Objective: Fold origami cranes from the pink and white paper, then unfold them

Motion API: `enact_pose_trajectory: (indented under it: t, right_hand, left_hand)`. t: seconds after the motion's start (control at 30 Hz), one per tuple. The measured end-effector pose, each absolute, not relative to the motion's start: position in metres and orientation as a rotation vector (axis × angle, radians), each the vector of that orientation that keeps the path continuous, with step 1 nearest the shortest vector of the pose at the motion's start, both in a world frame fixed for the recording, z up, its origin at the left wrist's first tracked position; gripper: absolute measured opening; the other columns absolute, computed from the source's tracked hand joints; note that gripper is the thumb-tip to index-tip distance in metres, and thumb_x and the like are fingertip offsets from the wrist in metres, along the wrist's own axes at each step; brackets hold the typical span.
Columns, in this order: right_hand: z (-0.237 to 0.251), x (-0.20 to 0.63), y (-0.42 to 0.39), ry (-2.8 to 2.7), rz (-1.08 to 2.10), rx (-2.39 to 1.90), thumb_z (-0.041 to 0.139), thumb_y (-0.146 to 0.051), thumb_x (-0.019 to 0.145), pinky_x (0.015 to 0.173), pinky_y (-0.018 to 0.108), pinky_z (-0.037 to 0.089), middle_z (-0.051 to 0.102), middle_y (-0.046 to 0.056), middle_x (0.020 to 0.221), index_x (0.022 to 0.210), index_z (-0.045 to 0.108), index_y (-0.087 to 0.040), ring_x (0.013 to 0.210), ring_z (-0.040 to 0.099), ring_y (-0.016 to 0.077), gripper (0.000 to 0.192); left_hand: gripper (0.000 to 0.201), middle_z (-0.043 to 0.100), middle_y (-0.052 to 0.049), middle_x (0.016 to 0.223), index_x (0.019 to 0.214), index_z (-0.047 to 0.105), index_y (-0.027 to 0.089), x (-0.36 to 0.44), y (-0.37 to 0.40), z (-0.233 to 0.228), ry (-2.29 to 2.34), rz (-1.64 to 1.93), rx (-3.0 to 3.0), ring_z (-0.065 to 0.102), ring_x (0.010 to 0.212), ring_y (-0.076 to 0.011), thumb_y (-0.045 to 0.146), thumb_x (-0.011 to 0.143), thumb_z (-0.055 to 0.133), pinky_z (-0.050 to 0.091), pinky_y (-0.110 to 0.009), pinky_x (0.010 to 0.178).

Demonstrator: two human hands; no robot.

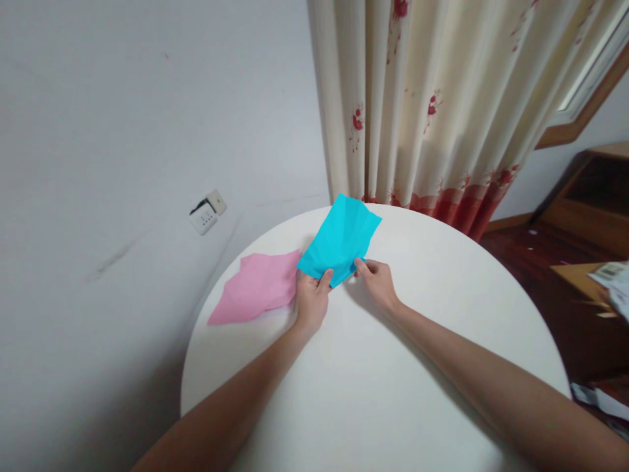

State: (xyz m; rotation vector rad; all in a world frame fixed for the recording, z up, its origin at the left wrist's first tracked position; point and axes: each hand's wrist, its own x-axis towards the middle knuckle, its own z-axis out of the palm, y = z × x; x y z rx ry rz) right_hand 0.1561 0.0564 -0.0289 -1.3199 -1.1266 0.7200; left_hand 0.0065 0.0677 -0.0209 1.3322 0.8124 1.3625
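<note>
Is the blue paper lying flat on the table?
No. The blue paper is lifted; the left hand and right hand pinch its near edge.

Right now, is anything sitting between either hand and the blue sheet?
Nothing visible. The left hand and the right hand both already pinch the near edge of the blue sheet over the white round table. The pink sheet lies to the left, its edge beside the left hand.

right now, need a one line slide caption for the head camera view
Both hands, left hand and right hand, pinch the near edge of a blue cloth on a round white table, beside a pink cloth.
</note>
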Motion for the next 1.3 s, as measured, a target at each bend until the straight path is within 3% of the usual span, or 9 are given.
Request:
enact_pose_trajectory:
  t: [0.17,0.5,0.73,1.0,1.13,1.3]
  right_hand:
    - [-0.026,0.158,0.056,-0.942,0.879,-1.160,0.063,-0.040,0.074,0.052,0.025,0.029,0.049,-0.003,0.052,0.058,0.057,-0.017,0.050,0.038,0.0101,0.029]
    - [-0.029,0.152,0.052,-1.070,1.121,-0.978,0.069,-0.041,0.072,0.051,0.025,0.026,0.050,-0.003,0.051,0.054,0.052,-0.018,0.050,0.039,0.0093,0.033]
    - [-0.027,0.150,0.049,-1.279,1.124,-0.978,0.061,-0.047,0.079,0.053,0.024,0.031,0.058,0.000,0.058,0.064,0.063,-0.015,0.053,0.044,0.0102,0.036]
    - [-0.031,0.149,0.049,-1.291,1.064,-1.053,0.051,-0.054,0.084,0.052,0.025,0.033,0.056,0.002,0.058,0.068,0.063,-0.013,0.053,0.045,0.0117,0.045]
    - [-0.027,0.147,0.045,-1.382,0.998,-1.074,0.049,-0.048,0.086,0.055,0.025,0.033,0.054,0.001,0.057,0.064,0.061,-0.014,0.055,0.046,0.0120,0.043]
    - [-0.026,0.147,0.044,-1.437,0.954,-1.108,0.048,-0.045,0.086,0.055,0.025,0.034,0.054,0.000,0.056,0.062,0.060,-0.015,0.054,0.046,0.0118,0.040]
  left_hand:
    - [0.044,0.061,-0.008,0.128,0.126,0.053,0.026,0.007,0.070,-0.013,0.623,1.338,1.045,0.064,0.106,-0.0199,0.033,0.084,0.065,0.053,-0.036,0.089]
    - [0.023,0.066,-0.005,0.119,0.112,0.062,0.022,-0.012,0.085,0.018,0.580,1.456,0.680,0.064,0.103,-0.0144,0.022,0.088,0.059,0.049,-0.032,0.097]
    - [0.024,0.064,-0.008,0.121,0.111,0.060,0.020,-0.037,0.100,0.040,0.720,1.763,0.871,0.062,0.107,-0.0169,0.024,0.087,0.060,0.048,-0.034,0.096]
    - [0.038,0.059,-0.009,0.126,0.123,0.054,0.017,-0.149,0.087,0.111,1.397,2.257,1.643,0.054,0.117,-0.0190,0.028,0.087,0.057,0.036,-0.034,0.107]
    - [0.031,0.070,-0.011,0.099,0.111,0.063,0.015,-0.154,0.068,0.101,1.655,1.703,2.082,0.061,0.104,-0.0263,0.034,0.088,0.052,0.042,-0.040,0.100]
    - [0.040,0.054,-0.011,0.136,0.124,0.060,0.021,-0.120,0.059,0.023,1.561,0.735,2.359,0.045,0.130,-0.0286,0.035,0.091,0.042,0.025,-0.048,0.112]
